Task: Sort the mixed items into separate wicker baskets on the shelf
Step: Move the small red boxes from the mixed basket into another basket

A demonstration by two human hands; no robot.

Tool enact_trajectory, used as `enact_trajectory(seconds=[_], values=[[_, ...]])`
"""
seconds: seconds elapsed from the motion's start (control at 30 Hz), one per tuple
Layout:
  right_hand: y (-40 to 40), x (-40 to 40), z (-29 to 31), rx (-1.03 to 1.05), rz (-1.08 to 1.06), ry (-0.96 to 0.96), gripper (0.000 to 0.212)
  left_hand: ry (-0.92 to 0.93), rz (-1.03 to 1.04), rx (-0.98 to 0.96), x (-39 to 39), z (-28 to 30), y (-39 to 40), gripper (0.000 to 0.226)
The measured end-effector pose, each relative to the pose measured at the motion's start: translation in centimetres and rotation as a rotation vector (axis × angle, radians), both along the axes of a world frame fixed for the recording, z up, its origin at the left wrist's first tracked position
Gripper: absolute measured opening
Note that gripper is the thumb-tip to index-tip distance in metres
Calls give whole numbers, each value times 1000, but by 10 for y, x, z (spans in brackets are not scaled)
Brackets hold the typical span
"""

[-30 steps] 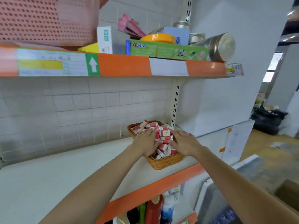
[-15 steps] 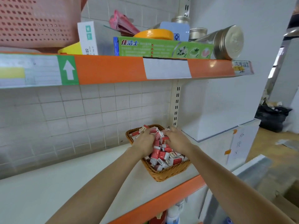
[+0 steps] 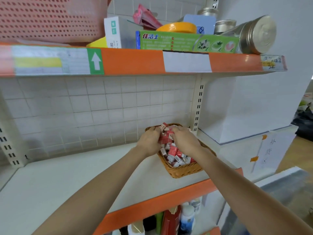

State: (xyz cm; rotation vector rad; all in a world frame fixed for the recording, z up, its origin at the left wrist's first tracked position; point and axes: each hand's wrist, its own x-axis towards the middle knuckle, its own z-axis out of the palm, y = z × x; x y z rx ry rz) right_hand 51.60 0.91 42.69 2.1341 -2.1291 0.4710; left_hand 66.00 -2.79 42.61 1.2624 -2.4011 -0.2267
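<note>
White-tiled wall backed a shop-style shelving unit with orange-edged shelves. Middle shelf [image 3: 67, 182] was pale and carried one wicker basket [image 3: 184, 170] near its front right edge, close to the slotted upright [image 3: 198, 106]. Basket was heaped with small red-and-white boxes [image 3: 174, 154], lying every which way.

Both hands were in over the far half of the basket. Left hand [image 3: 149, 140] was curled, fingers bent down into the pile on the left side, its grip closed round a few of the small boxes. Right hand [image 3: 183, 139] sat just beside it, fingers likewise curled into the heap and gripping boxes at the centre. The two hands nearly touched over the pile. How many boxes each held could not be told.

Upper shelf held a pink perforated plastic basket [image 3: 49, 17] at the left, then a white carton [image 3: 116, 33], a long green toothpaste box [image 3: 188, 42] lying along the front edge, an orange lid-like dish [image 3: 177, 28] behind it, a pink packet [image 3: 145, 17], and a metal tin on its side [image 3: 255, 34] at the right. Shelf edge bore a paper label with a green arrow sticker [image 3: 95, 61] and a blank white label [image 3: 186, 61].

Lower shelf showed bottle tops, a red bottle [image 3: 170, 221] and a white bottle with blue label [image 3: 186, 219] among them. A taped paper sheet [image 3: 269, 150] hung at the right end of the unit.
</note>
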Motion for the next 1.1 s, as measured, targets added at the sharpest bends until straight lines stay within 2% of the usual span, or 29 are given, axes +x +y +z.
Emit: enact_trajectory(seconds=[0.23,0.4,0.77,1.1], values=[[6,58,-13,42,68,14,33,31,66,40,64,-12,24,19],[9,110,-12,44,141,-23,31,48,115,47,120,-10,35,20],[26,275,-18,78,242,-130,31,88,249,78,300,-11,57,26],[18,370,-17,116,298,-223,29,97,321,67,394,-3,59,20]])
